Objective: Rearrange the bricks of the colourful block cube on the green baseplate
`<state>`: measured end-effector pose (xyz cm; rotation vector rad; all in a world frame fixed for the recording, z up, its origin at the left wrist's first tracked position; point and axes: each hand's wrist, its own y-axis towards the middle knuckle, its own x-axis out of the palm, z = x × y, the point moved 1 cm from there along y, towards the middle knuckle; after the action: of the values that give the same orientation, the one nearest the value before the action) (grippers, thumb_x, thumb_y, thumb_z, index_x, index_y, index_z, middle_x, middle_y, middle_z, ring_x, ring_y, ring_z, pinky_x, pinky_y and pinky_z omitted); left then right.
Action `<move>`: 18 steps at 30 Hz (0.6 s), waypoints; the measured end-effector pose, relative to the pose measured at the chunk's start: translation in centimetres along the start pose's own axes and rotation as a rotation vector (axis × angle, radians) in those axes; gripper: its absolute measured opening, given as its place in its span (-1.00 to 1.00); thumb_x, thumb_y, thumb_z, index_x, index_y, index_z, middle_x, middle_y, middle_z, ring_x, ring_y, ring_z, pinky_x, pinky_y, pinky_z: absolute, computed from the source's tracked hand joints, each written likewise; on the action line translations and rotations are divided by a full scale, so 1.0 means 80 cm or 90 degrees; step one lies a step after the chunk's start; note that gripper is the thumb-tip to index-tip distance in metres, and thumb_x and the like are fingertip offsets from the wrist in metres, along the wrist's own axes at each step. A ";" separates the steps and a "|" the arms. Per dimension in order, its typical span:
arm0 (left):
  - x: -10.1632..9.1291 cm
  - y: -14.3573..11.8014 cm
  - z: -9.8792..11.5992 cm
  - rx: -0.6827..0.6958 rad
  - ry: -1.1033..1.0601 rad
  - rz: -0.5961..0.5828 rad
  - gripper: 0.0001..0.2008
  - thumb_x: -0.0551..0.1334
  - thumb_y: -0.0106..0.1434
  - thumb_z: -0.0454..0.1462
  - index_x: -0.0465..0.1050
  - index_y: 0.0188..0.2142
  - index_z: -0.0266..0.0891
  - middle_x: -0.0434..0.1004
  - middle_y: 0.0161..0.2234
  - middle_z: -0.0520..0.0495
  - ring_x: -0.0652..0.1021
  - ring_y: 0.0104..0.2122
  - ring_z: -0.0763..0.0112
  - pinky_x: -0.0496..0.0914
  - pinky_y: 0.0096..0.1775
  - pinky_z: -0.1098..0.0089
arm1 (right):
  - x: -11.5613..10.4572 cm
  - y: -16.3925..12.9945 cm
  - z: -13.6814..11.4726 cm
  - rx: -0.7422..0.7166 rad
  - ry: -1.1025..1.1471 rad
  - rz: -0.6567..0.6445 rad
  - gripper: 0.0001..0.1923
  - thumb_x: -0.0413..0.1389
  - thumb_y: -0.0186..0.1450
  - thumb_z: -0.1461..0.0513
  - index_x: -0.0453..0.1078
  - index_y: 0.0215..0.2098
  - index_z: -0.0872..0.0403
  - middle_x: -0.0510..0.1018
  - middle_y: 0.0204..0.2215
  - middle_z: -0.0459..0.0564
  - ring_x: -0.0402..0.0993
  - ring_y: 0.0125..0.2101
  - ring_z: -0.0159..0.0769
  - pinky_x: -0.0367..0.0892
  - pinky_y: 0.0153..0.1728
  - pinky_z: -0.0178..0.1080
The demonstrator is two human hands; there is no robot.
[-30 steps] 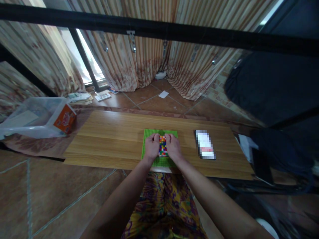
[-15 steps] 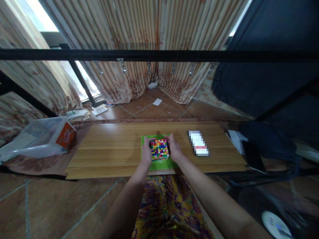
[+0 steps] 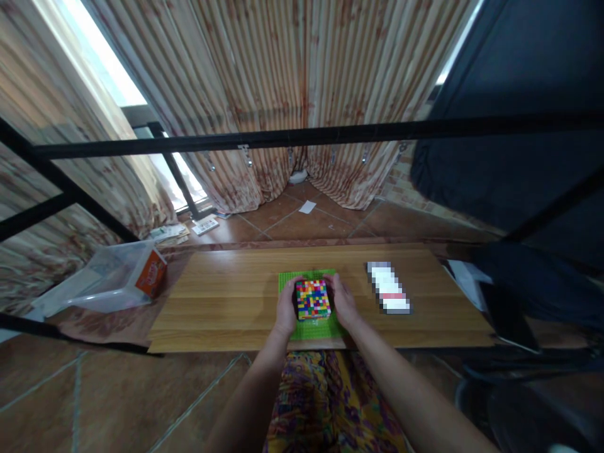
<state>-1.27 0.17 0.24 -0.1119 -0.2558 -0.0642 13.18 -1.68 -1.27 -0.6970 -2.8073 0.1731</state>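
A square block of small toy bricks (image 3: 313, 299), multicoloured on top, sits on a green studded baseplate (image 3: 311, 331). My left hand (image 3: 285, 309) is cupped along the block's left side, its fingers curling toward the far edge. On the opposite side my right hand (image 3: 343, 301) curves round in the same way, fingers at the far right corner. Both hands are closed about the block between them. The undersides of the fingers are hidden, so exact contact is hard to see.
The baseplate lies on a long wooden board (image 3: 226, 296). A phone with a blurred screen (image 3: 389, 288) rests to the right. At the left stands a clear plastic box (image 3: 117, 277) with an orange label. A black metal rail (image 3: 302, 136) crosses beyond the board, before striped curtains (image 3: 264, 75).
The whole view has shifted, so the board and block appear lower and further right. My hands keep nearly the same place around the block, with fingers slightly more drawn in.
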 end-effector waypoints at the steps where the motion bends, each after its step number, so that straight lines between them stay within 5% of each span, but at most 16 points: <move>1: -0.001 0.000 0.000 0.002 -0.013 -0.007 -0.56 0.16 0.18 -0.01 0.55 -0.13 -0.27 0.60 -0.14 -0.13 0.57 -0.17 0.27 0.44 -0.11 0.31 | 0.000 -0.001 -0.001 -0.012 -0.020 -0.001 -0.40 -0.01 0.20 -0.28 0.51 -0.23 0.00 0.66 -0.22 0.07 0.58 -0.16 -0.11 0.44 -0.11 -0.07; 5: -0.004 -0.003 0.001 -0.003 -0.016 -0.020 -0.60 0.18 0.11 -0.15 0.55 -0.11 -0.29 0.62 -0.16 -0.13 0.56 -0.20 0.26 0.42 -0.13 0.31 | 0.001 -0.004 -0.006 -0.056 -0.063 -0.018 -0.40 -0.05 0.22 -0.28 0.52 -0.22 -0.03 0.65 -0.21 0.06 0.57 -0.15 -0.13 0.43 -0.09 -0.08; 18: 0.001 -0.015 0.017 0.073 0.158 0.037 -0.68 0.13 0.19 -0.17 0.55 -0.16 -0.23 0.58 -0.12 -0.09 0.52 -0.08 0.24 0.36 0.01 0.28 | 0.004 -0.017 -0.012 -0.089 -0.130 -0.027 -0.41 -0.06 0.26 -0.24 0.51 -0.20 0.01 0.63 -0.28 0.01 0.52 -0.22 -0.15 0.40 -0.16 -0.14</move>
<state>-1.59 -0.90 1.70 0.0030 -0.0081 -0.0048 12.57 -2.70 -0.03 -0.6849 -3.0502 0.0408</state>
